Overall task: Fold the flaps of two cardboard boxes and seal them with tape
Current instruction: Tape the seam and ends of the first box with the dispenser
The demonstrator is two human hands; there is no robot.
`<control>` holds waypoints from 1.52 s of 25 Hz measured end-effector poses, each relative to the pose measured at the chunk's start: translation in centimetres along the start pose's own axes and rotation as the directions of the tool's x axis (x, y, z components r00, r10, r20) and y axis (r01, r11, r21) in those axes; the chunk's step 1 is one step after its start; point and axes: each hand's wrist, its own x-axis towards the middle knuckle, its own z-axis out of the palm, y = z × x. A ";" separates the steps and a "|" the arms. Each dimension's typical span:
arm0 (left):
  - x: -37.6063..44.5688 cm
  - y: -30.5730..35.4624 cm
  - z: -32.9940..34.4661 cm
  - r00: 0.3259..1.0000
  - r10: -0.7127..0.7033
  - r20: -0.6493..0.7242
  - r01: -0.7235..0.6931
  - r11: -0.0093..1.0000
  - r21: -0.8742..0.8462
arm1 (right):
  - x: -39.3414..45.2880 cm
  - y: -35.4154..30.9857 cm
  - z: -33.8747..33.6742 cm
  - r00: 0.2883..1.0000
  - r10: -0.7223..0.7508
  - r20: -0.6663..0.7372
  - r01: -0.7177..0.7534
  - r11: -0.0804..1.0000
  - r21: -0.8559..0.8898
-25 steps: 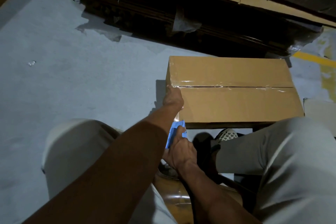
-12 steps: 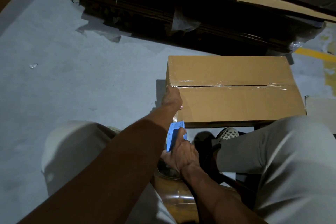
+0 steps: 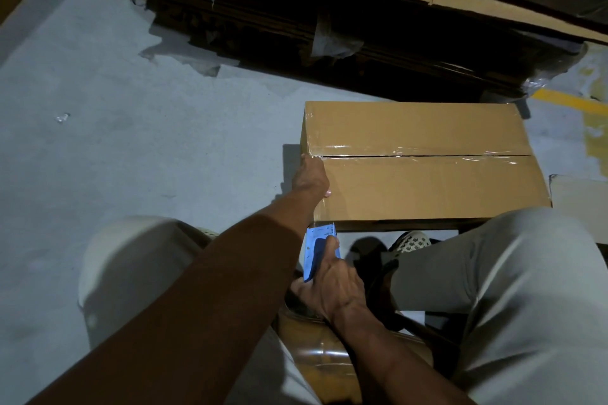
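left hand [image 3: 311, 174] on box [image 3: 427, 181] corner | right hand [image 3: 332, 286] grips blue dispenser [image 3: 317, 246], roll hidden

I can read no text, label, brand or number on anything before me. The cardboard box [image 3: 424, 161] shows plain faces. The blue tape dispenser [image 3: 317, 248] carries faint marks, too small and blurred to read.

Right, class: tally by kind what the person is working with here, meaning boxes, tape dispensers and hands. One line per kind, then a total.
Cardboard box: 1
Blue tape dispenser: 1
Hands: 2, left hand and right hand
Total: 4
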 end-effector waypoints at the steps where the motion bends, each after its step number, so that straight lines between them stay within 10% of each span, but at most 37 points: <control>1: 0.0 0.0 0.0 1.000 0.000 -0.005 0.000 1.000 0.003 | -0.1 0.0 0.0 1.000 0.005 0.002 -0.005 1.000 0.005; 8: 0.2 0.1 0.1 0.998 -0.061 -0.028 0.058 0.994 -0.088 | 2.9 1.5 1.6 0.920 0.164 0.357 -0.158 0.986 -0.046; 20: -2.3 0.8 4.1 0.930 -0.319 -0.184 0.243 0.907 -0.343 | 4.1 1.6 1.4 0.971 0.092 0.222 -0.102 0.994 0.034; 38: 2.9 1.8 0.0 0.900 -0.306 -0.310 0.139 0.876 -0.461 | 4.4 1.1 0.9 0.973 0.086 0.212 -0.117 0.984 0.137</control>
